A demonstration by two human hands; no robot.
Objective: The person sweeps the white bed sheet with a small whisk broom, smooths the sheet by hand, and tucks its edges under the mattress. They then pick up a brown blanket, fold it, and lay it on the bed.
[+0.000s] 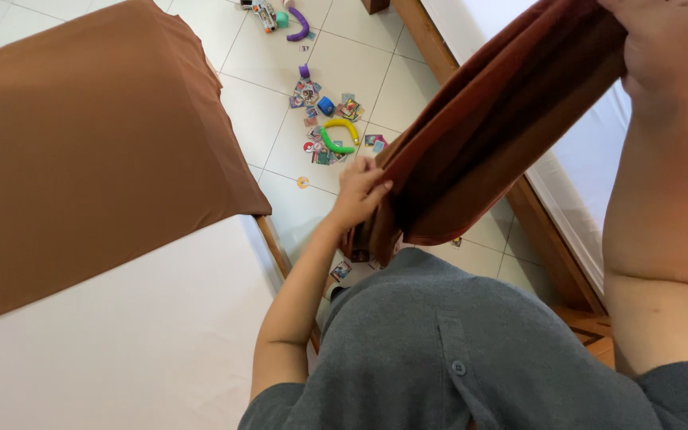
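Note:
A folded rust-brown cloth (pixel 483 131) stretches diagonally between my two hands above the floor. My left hand (pixel 357 193) pinches its lower end near my waist. My right hand (pixel 662 44) grips its upper end, raised high at the top right. Another brown sheet (pixel 81 143) lies spread over the white mattress (pixel 121 334) on the left, covering its far part. My grey shirt fills the bottom of the view.
Small toys and picture cards (pixel 328 127) lie scattered on the tiled floor (pixel 280 56) between the beds, with green, yellow and purple tube pieces among them. A second bed with a wooden frame (pixel 547 239) and white mattress stands at the right.

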